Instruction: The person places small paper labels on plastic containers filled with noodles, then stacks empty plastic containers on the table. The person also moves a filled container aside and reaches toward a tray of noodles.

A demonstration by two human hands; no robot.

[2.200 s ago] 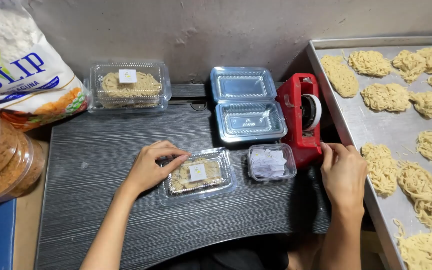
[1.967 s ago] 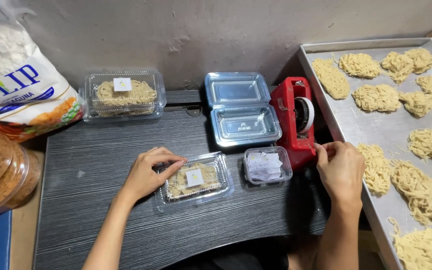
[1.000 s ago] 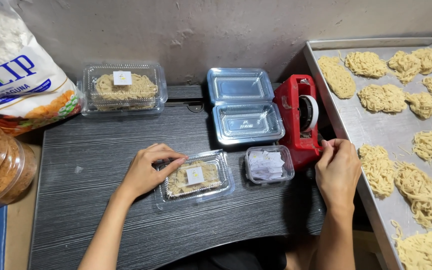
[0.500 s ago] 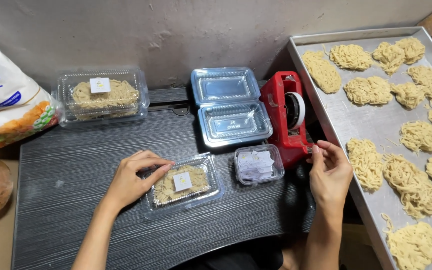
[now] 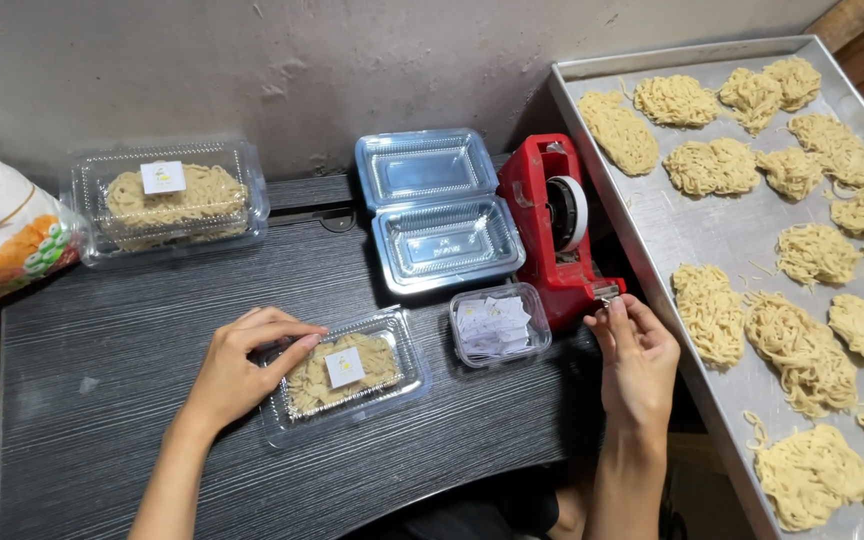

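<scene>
Near the surface's front edge, centre: closed clear noodle box (image 5: pixel 344 374), long axis running left-right, left hand (image 5: pixel 237 368) w/ fingers (image 5: pixel 297 338) pressed on its left end. Right hand (image 5: pixel 639 362) pinches at red tape dispenser's (image 5: pixel 556 226) cutter, just right of the box & nearer the tape

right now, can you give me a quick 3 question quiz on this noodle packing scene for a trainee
1. True or false: the left hand rests on the closed noodle box.
2. What is the right hand touching? A) metal tray B) red tape dispenser C) flour bag
3. Fill in: the small tub of paper labels sits between the noodle box and the ____.

Key: 1 true; 2 B, at the red tape dispenser; 3 dispenser.
</scene>
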